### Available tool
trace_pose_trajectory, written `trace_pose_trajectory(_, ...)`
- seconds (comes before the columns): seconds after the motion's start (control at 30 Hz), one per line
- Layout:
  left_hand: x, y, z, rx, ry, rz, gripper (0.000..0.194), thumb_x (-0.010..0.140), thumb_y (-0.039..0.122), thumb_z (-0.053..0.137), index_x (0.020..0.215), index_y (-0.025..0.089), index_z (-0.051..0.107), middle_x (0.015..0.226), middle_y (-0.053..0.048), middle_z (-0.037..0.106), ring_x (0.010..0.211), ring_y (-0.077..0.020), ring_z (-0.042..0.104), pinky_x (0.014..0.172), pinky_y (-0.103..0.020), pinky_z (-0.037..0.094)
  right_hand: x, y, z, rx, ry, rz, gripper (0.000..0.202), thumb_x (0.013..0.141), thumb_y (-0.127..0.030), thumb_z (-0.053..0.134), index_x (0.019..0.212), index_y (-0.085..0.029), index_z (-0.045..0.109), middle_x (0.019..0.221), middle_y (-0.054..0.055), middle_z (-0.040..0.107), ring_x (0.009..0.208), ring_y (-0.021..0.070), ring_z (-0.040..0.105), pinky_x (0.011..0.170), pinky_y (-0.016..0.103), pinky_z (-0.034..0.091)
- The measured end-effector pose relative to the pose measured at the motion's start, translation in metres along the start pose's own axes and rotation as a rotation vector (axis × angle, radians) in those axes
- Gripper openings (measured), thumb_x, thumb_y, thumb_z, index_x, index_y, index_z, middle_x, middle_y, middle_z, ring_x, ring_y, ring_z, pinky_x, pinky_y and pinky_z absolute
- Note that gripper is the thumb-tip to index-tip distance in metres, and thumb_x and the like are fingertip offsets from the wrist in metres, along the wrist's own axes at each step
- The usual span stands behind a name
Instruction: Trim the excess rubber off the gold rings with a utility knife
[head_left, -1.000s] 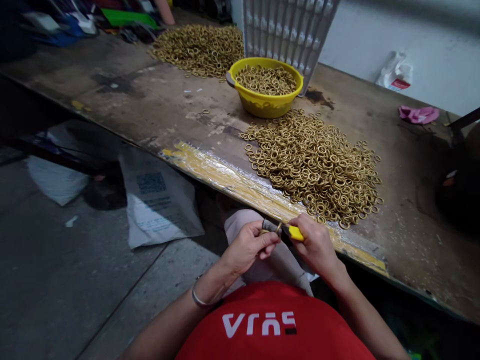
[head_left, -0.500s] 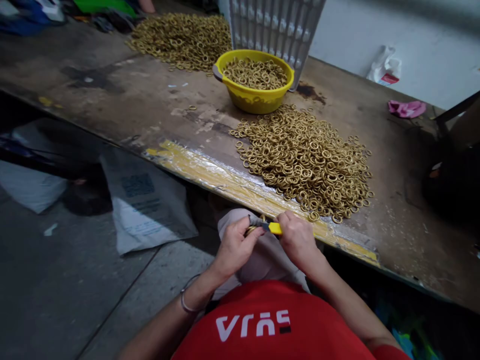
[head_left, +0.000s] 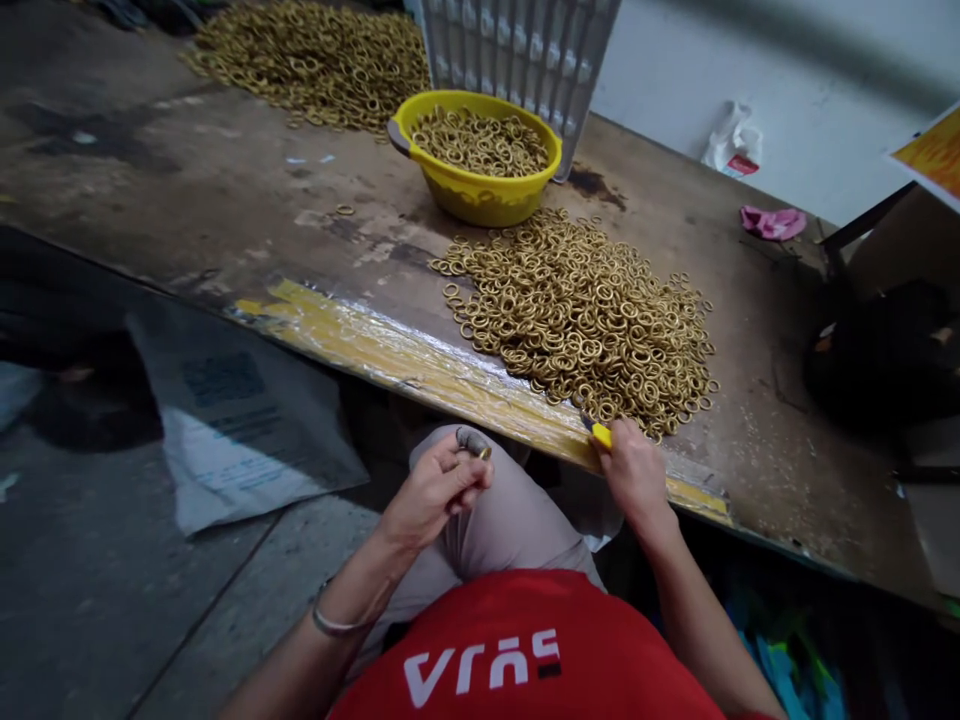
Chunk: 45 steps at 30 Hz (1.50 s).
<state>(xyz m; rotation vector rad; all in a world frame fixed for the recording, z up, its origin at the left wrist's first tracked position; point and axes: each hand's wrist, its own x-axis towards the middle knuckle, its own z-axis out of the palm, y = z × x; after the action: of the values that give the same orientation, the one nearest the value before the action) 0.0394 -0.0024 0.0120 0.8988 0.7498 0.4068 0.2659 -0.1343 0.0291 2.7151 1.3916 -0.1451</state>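
Note:
My left hand [head_left: 435, 490] is closed over my lap, pinching a brass-coloured ring [head_left: 485, 453] at its fingertips. A dark grey covering wraps one of its fingers. My right hand [head_left: 636, 470] is closed round a yellow-handled knife [head_left: 601, 435], whose dark tip points at the near edge of a heap of brass-coloured rings [head_left: 592, 310]. The hand is at the table's front edge, which has yellow tape [head_left: 390, 355] along it. Whether the tip touches a ring I cannot tell.
Behind the heap stands a yellow basin [head_left: 480, 195] full of rings. A second ring pile [head_left: 315, 60] lies at the far left. A grey ribbed panel [head_left: 517, 50] leans behind the basin. A pink cloth [head_left: 772, 223] lies at right, and a white sack [head_left: 247, 430] is under the table.
My hands have moved apart: the right has gone right with the knife to the heap's edge, the left has drawn back with the ring. The view has shifted right.

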Motion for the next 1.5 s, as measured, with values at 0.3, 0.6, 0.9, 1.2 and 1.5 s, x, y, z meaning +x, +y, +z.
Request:
trace_pose_trajectory(0.3,0.004,-0.007,0.026,-0.241,-0.124,-0.164,0.046,0.066,0.050,0.085,0.076,0.014,0.059,0.065,-0.002,0.064,0.047,-0.0075,0.052,0.033,-0.013,0.022,0.010,0.007,0.001,0.436,0.155,-0.112,0.019,0.086,-0.012,0.050,0.094,-0.017,0.065,0.091,0.008,0.067,0.082,0.0200,0.061,0.073,0.029,0.041)
trace_pose_trajectory(0.6,-0.001,0.016,0.028,-0.103,0.002,0.052,0.040,0.070,0.044,0.083,0.082,0.015,0.059,0.064,0.002,0.065,0.042,-0.0048,0.050,0.033,-0.013,0.026,0.007,-0.046,-0.033,1.306,-0.329,-0.306,0.038,0.092,-0.054,0.060,0.078,-0.018,0.062,0.058,-0.004,0.048,0.051,0.0095,0.040,0.048,0.023,0.031)
trace_pose_trajectory(0.9,-0.007,0.012,0.019,-0.019,-0.042,0.037,0.036,0.073,0.043,0.080,0.085,0.014,0.062,0.062,0.002,0.065,0.040,-0.0041,0.048,0.033,-0.013,0.027,0.004,-0.072,-0.024,1.617,-0.463,-0.169,0.036,0.084,-0.054,0.071,0.083,-0.019,0.063,0.055,-0.006,0.050,0.043,0.0066,0.037,0.041,0.020,0.028)
trace_pose_trajectory(1.2,-0.009,0.013,0.017,0.062,-0.037,0.098,0.034,0.077,0.043,0.076,0.084,0.015,0.059,0.064,0.003,0.060,0.045,-0.0038,0.046,0.038,-0.013,0.029,0.002,-0.073,-0.016,1.446,-0.258,-0.310,0.030,0.087,-0.041,0.071,0.108,-0.021,0.068,0.073,-0.002,0.061,0.057,0.0105,0.052,0.055,0.023,0.044)
trace_pose_trajectory(1.5,-0.010,0.016,0.018,0.055,-0.150,0.072,0.033,0.078,0.040,0.075,0.090,0.013,0.062,0.077,-0.006,0.072,0.045,-0.0053,0.048,0.038,-0.016,0.028,0.010,-0.068,-0.018,1.268,-0.148,-0.522,0.018,0.094,-0.033,0.061,0.091,-0.021,0.073,0.078,0.001,0.068,0.070,0.0150,0.061,0.069,0.028,0.049)
